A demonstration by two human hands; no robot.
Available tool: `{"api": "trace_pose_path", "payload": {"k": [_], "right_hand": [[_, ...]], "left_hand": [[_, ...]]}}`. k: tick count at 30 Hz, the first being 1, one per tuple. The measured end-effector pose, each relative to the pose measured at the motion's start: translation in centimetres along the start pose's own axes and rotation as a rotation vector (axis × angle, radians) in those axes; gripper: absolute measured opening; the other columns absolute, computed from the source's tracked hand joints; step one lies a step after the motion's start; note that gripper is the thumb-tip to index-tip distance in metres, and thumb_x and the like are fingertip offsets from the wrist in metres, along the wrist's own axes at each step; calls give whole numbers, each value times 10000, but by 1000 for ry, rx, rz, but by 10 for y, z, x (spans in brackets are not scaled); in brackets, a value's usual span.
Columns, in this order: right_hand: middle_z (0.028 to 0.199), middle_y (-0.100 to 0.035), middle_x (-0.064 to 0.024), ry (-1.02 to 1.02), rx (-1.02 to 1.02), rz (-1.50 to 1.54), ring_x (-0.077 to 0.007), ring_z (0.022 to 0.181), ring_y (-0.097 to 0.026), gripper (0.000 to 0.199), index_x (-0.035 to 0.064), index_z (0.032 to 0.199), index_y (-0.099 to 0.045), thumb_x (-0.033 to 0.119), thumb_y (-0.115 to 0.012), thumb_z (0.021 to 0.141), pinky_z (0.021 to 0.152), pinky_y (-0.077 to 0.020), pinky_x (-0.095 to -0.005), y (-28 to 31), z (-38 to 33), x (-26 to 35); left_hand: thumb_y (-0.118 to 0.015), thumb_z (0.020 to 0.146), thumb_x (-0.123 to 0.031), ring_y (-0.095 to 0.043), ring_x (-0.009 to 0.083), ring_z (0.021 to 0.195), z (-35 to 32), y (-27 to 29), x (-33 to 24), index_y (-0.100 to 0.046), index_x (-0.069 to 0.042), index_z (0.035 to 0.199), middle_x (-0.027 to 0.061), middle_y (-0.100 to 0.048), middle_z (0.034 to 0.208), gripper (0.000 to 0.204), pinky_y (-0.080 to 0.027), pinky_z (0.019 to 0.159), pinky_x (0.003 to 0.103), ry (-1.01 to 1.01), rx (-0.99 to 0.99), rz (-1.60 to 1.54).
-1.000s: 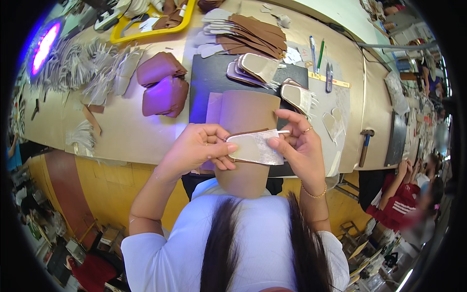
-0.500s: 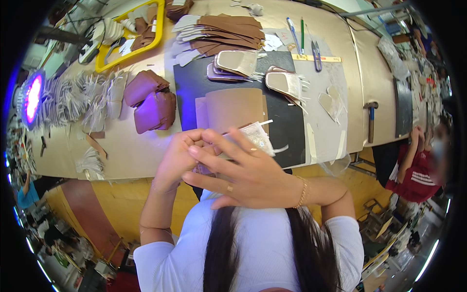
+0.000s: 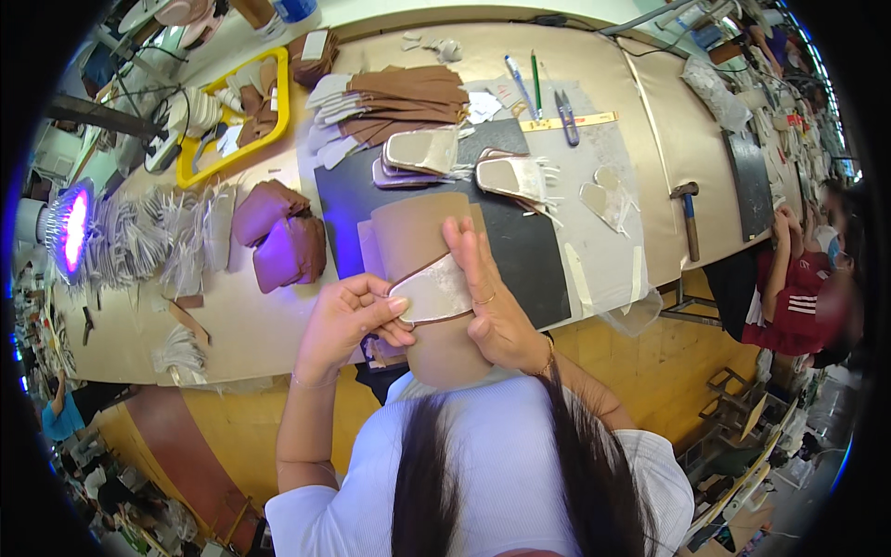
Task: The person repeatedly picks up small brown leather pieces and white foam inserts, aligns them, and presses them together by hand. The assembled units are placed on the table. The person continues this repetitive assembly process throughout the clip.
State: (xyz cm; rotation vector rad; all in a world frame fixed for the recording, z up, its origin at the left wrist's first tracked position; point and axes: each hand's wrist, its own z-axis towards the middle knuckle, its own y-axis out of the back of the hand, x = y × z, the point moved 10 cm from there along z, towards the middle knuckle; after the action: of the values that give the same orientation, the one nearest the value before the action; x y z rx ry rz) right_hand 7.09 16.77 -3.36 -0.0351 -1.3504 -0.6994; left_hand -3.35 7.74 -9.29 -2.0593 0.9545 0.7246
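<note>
A pale, rounded leather-like piece with a dark brown rim lies across a tan curved block in front of me. My left hand pinches its rounded left end between thumb and fingers. Against the piece's right end stands my right hand, fingers stretched upward and thumb lower down; whether it grips the piece cannot be made out. Beyond the block, similar pale pieces are stacked at the left and the right on a black mat.
Brown strips lie beyond the mat, with a yellow tray to their left. Folded brown leather pieces sit left of the mat. Thread snips and a hammer are to the right. A person in red works at far right.
My right hand has turned from lying across the left hand to standing upright at the piece's right end. The piece now lies over the block, with my left hand at its left end.
</note>
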Motion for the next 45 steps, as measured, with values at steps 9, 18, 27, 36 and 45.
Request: {"api": "trace_pose_path", "payload": {"k": [9,18,27,36,45], "right_hand": [[1033,-595,-76,-382,-270,418,-156,1026,-544,633,4,1383,-334,209,-651,876,950,-389,-299,42,-7,-15],[710,-492,59,-398,-630,150,-15,659,-435,297,11,1168,-567,101,-618,889,600,-356,-157,128,14,-112],[1194,-501,-84,-475,-625,-720,-284,1151,-428,405,148,1163,-606,342,-685,816,1002,-310,-426,163,0,-102],[1126,-553,-109,-398,-729,-774,-273,1098,-491,240,92,1033,-661,214,-678,828,958,-368,-362,241,-72,-115],[1068,-548,-70,-564,-458,-827,-270,996,-490,316,137,1087,-665,169,-699,775,908,-388,-370,250,-97,-132]], "left_hand": [[-627,875,-81,-656,152,621,-9,-25,-26,-603,49,935,113,-653,782,145,-531,551,250,-129,107,141],[-640,851,-140,-583,168,769,-40,151,-131,-655,-14,1042,82,-592,899,230,-464,691,274,-687,-906,1152],[-645,836,-168,-583,304,832,-30,182,-118,-661,-44,1072,146,-595,922,267,-466,766,363,-634,-917,1259],[-635,848,-124,-606,202,809,-19,184,-118,-668,-24,1052,115,-607,910,229,-487,696,303,-582,-822,1245],[-687,809,-104,-487,75,670,2,223,-117,-599,-9,964,3,-554,784,203,-411,599,214,-385,-593,966]]}}
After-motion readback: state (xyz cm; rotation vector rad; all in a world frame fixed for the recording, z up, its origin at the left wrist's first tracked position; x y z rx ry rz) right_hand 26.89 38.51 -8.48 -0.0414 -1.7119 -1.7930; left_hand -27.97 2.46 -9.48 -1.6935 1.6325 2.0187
